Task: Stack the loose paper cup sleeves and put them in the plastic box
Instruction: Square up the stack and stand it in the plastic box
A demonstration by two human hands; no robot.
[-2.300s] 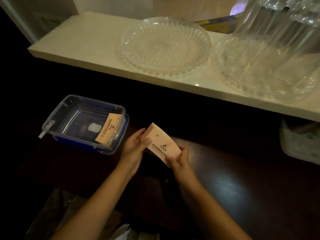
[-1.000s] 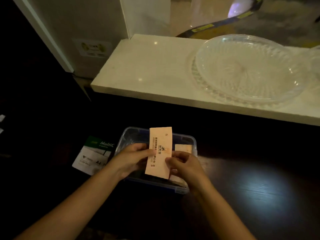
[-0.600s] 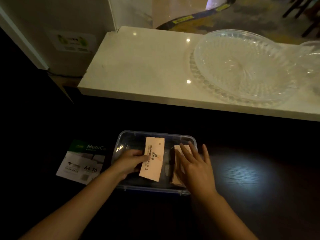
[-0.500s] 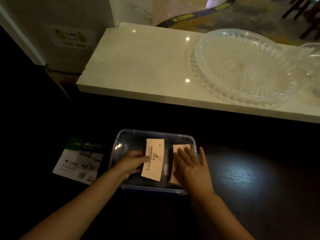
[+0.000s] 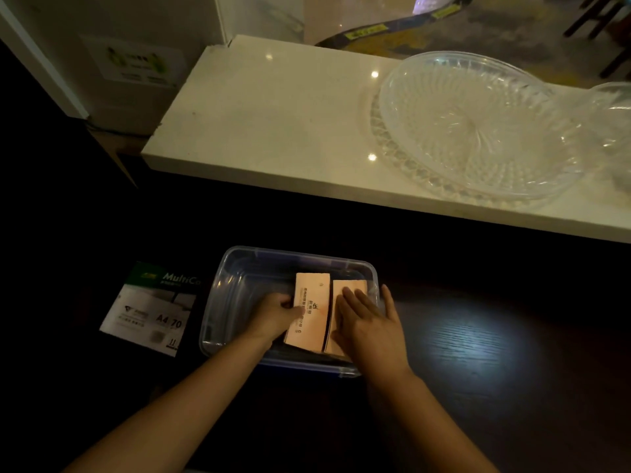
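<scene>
A clear plastic box with a blue base sits on the dark table in front of me. Inside it, my left hand grips a flat stack of tan paper cup sleeves by its left edge, standing it on its long side. Against the box's right wall leans a second stack of sleeves. My right hand lies flat on that second stack with its fingers spread, covering most of it.
A pack of A4 paper lies left of the box. Behind the table runs a pale stone shelf carrying a large cut-glass dish and another glass piece at the far right edge.
Both hands carried the sleeve stack from the table over to the box. My right hand let go and now presses flat on the stack inside; my left hand lowered its stack into the box.
</scene>
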